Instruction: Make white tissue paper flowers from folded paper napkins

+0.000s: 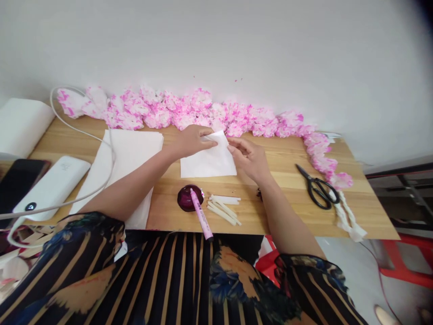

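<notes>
A white sheet of thin paper lies on the wooden table, its far edge lifted. My left hand pinches that far edge between thumb and fingers. At the paper's right side, the thumb and fingers of my right hand close on its edge. Nearer to me sits a small dark purple dish with a pink marker leaning across it, tip in the dish. Several thin cream sticks lie to the right of the dish.
Pink-and-white paper flowers run along the wall. A stack of white paper lies left, near a white power bank, a dark phone and a cable. Black scissors and a white braided strip lie right.
</notes>
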The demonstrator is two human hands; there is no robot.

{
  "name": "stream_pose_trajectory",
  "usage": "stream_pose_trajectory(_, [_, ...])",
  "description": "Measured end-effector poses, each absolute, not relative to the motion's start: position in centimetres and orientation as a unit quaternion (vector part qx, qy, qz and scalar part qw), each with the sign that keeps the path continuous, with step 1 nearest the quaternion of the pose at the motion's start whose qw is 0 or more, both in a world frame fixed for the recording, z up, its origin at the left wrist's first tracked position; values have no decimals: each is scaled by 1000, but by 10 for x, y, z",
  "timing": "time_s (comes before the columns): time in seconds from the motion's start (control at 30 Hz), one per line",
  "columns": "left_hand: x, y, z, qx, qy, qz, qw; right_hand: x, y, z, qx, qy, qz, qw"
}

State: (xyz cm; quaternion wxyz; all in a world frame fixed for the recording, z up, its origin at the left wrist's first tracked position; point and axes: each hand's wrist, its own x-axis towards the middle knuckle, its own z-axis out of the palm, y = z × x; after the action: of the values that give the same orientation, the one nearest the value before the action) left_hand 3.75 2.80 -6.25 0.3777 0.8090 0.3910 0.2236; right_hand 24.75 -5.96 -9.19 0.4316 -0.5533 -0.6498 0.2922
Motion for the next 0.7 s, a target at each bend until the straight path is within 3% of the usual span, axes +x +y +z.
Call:
stream_pose_trajectory(0.17, [38,24,-61,809,382,222,386,240,-65,-82,-564,-637,237,469])
stream_pose_trajectory(0.37, [39,20,-60,814,382,222,378,235,-68,-85,-583,-657,198,436])
stream_pose_trajectory(0.7, [40,18,-61,817,378,202,386,234,-65,-90,-602,-626,168,466])
